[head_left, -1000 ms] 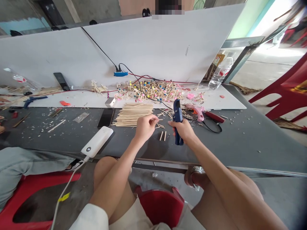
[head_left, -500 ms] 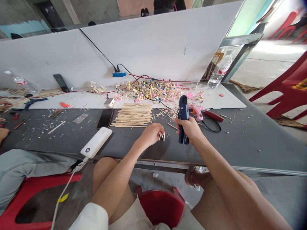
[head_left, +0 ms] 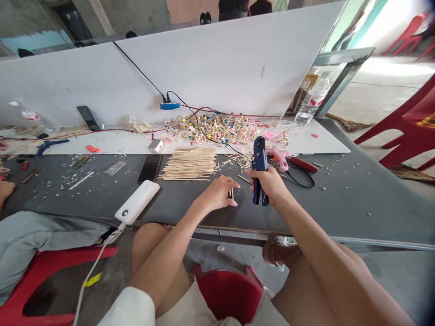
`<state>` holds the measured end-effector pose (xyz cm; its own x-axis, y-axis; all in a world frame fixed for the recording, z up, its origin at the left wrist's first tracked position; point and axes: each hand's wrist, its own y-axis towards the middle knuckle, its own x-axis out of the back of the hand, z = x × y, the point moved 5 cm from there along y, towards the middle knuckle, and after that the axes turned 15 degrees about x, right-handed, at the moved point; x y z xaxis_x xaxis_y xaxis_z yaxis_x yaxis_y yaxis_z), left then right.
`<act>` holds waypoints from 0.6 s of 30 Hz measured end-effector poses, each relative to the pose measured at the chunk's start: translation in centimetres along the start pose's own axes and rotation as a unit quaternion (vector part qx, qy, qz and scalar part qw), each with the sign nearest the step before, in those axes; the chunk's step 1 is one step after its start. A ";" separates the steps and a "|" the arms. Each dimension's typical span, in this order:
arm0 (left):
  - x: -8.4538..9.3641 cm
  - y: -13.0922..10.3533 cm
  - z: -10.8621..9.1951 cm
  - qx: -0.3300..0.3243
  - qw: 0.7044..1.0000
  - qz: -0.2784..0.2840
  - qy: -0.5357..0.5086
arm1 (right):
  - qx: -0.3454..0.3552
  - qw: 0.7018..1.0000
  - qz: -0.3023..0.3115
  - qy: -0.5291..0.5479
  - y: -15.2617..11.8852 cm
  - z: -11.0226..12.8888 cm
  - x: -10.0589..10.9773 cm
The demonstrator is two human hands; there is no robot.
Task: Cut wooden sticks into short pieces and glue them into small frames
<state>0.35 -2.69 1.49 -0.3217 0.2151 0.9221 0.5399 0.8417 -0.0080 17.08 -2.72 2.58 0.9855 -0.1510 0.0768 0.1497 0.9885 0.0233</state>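
Note:
My left hand (head_left: 219, 194) is low over the grey table, its thumb and forefinger spread apart. Between them show a few short wooden sticks (head_left: 230, 194), partly hidden by the hand; whether they touch the fingers I cannot tell. In my right hand (head_left: 272, 183), fingers wrapped round its handles, is a dark blue hand cutter (head_left: 260, 156) held upright. Beyond my left hand lies a flat bundle of long thin wooden sticks (head_left: 190, 163). Stick offcuts (head_left: 243, 159) are scattered to the left of the cutter.
A heap of small stick pieces with coloured balls (head_left: 210, 127) lies along the white board. A pink glue gun (head_left: 281, 159) and a red-handled tool (head_left: 304, 164) are to the right. Leftward are a phone (head_left: 149, 168) and a white power bank (head_left: 137, 202). Another person's hand (head_left: 6, 190) rests far left.
My left hand's fingers have opened from a closed grip over the short sticks and now spread around them. The right hand and cutter have hardly moved.

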 end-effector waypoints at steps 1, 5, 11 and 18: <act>0.0 0.0 -0.1 0.002 1.000 -0.001 0.003 | -0.003 1.000 0.001 -0.002 0.0 0.1 0.0; 0.0 0.1 -0.3 0.016 1.000 -0.006 0.003 | -0.014 1.000 0.001 -0.005 -0.1 0.3 -0.1; 2.2 -0.1 -0.9 0.003 0.979 -0.153 -0.136 | 0.005 1.000 0.014 -0.010 -0.3 0.5 -0.3; 4.5 -1.9 -1.1 -0.044 0.935 -0.325 -0.134 | -0.011 0.988 0.134 0.078 -1.8 1.5 -2.6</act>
<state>-1.30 -3.87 6.07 -0.7805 -0.2013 0.5919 0.2214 0.7964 0.5628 14.08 -4.11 3.87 0.9900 0.1182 -0.0765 -0.1185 0.9930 0.0006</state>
